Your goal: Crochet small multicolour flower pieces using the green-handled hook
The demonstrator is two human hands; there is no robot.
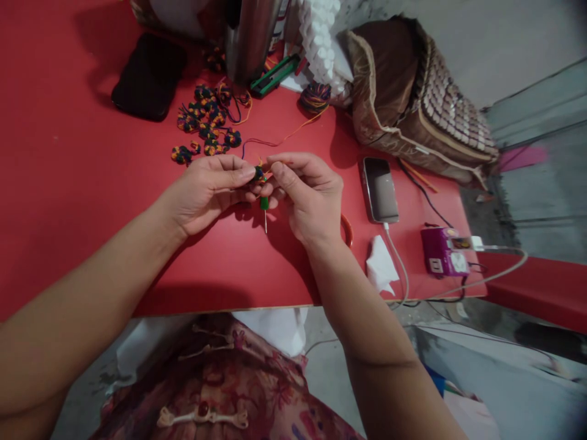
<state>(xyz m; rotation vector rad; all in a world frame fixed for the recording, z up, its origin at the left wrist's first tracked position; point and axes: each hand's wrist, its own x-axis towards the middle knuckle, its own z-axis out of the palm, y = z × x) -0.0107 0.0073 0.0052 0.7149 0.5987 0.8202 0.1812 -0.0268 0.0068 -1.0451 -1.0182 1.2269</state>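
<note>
Above the red table, my left hand (208, 189) pinches a small dark green and orange yarn piece (259, 173) between thumb and fingers. My right hand (309, 192) is right beside it, thumb and index finger closed on an orange yarn strand (270, 169). A green-handled tool (265, 203) with a thin metal shaft points down below the fingertips; which fingers hold it is hard to tell. From a multicoloured yarn ball (315, 98), a strand runs toward my hands. Several similar yarn pieces (206, 116) lie beyond my left hand.
A dark phone (149, 76) lies at the back left. Behind my hands are a metal bottle (252, 36) and a green cutter (275, 76). A brown bag (389, 79), a charging phone (380, 189), a tissue (381, 267) and a purple power box (443, 252) are on the right.
</note>
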